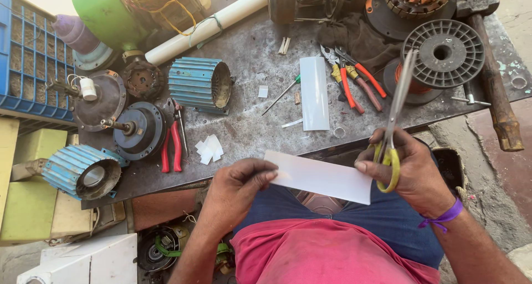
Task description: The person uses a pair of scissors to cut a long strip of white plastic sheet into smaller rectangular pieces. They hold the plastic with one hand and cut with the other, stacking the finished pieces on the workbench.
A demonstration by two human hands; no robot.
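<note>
Clutter covers the grey counter [249,57]: two blue ribbed motor housings [198,84], red-handled pliers [172,145], orange-handled pliers [354,82], a thin screwdriver [281,95], a black spool [442,52], a hammer [496,90], a white plastic strip [315,93] and small paper scraps [209,149]. Over the lap, just below the counter edge, a white paper strip [324,177] lies with its long axis left to right, tilted slightly down toward the right. The left hand [235,187] pinches its left end with closed fingers. The right hand [413,170] touches its right end and grips yellow-handled scissors [390,129], blades shut, pointing up and away.
</note>
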